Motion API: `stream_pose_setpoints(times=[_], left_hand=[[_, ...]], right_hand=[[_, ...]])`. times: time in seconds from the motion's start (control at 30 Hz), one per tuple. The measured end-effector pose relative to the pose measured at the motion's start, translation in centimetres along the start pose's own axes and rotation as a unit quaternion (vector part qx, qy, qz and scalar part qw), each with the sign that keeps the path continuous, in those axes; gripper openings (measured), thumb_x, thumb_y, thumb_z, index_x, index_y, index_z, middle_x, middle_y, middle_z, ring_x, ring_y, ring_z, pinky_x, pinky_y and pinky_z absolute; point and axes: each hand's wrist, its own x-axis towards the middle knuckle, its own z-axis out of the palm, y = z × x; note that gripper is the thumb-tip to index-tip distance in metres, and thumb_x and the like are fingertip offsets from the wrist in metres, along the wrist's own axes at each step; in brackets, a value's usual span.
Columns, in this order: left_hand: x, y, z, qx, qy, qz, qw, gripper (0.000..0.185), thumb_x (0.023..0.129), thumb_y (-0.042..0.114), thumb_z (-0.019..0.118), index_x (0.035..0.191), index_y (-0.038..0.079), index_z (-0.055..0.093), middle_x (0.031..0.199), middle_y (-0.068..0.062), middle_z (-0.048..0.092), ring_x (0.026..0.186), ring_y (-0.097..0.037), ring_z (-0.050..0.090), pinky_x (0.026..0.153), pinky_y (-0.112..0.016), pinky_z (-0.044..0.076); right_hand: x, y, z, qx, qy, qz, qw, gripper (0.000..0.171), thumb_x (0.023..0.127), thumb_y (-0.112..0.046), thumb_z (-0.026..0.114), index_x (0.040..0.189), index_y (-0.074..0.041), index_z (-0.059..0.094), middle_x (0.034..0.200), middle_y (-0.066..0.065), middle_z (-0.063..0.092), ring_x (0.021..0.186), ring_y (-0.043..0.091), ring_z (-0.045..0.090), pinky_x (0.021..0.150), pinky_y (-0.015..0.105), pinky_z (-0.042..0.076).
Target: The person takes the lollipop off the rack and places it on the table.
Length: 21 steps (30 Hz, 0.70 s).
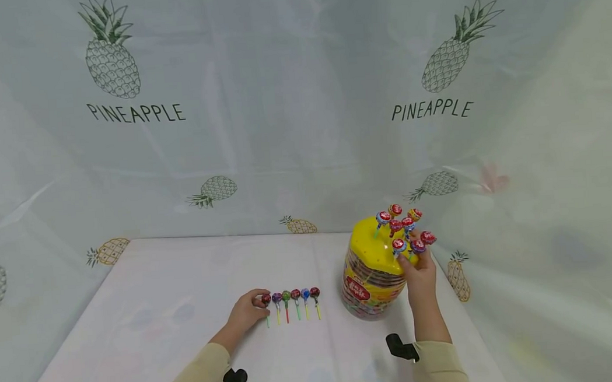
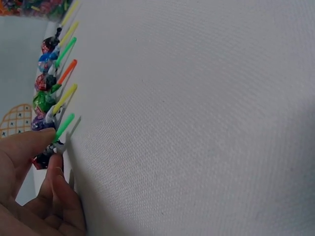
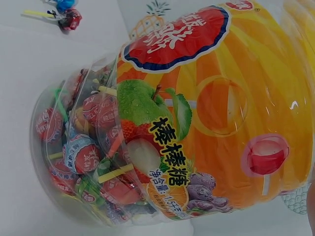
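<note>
The left hand (image 1: 247, 310) narrowly pinches the end lollipop (image 1: 266, 298) of six; among eight lollipops (image 1: 395, 227) atop one jar (image 1: 362, 290), whether the right hand (image 1: 420, 270) grips, I cannot tell.

I'm looking in on a place sheeted off like a booth; whether it stands in a home or a studio I cannot tell; a sheet (image 1: 291, 127) printed with pineapples (image 1: 113, 69) hangs at twelve o'clock; more sheeting (image 1: 565, 210) closes three; a white table (image 1: 316, 365) fills six.
</note>
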Motion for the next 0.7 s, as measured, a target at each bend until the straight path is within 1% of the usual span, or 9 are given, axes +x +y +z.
stream_pose_setpoints(times=[0.27,0.4,0.7], left_hand=[[0.06,-0.06,0.22,0.031,-0.003,0.001,0.9995,0.049,0.074,0.003,0.079,0.121,0.006,0.065,0.079,0.0,0.059,0.072,-0.017,0.052,0.068,-0.035,0.043],[0.14,-0.04,0.36,0.04,0.001,-0.005,0.9992,0.049,0.075,0.004,0.079,0.122,0.007,0.065,0.079,0.0,0.058,0.072,-0.016,0.051,0.068,-0.035,0.043],[0.13,0.04,0.44,0.049,-0.005,0.001,0.9988,0.049,0.077,0.004,0.079,0.123,0.008,0.065,0.079,0.001,0.057,0.07,-0.016,0.049,0.067,-0.034,0.041]], right_hand=[[0.07,0.13,-0.08,-0.001,0.0,0.002,1.0,0.062,0.097,-0.002,0.058,0.149,-0.031,0.04,0.153,0.0,0.036,0.138,0.022,0.035,0.106,0.027,0.035],[0.12,0.16,-0.05,0.002,0.001,0.0,1.0,0.062,0.097,-0.001,0.057,0.149,-0.03,0.041,0.153,0.001,0.036,0.138,0.022,0.035,0.107,0.027,0.034],[0.1,0.17,0.06,0.004,0.006,0.0,1.0,0.063,0.096,0.001,0.057,0.148,-0.03,0.043,0.152,0.002,0.037,0.137,0.022,0.036,0.106,0.026,0.035]])
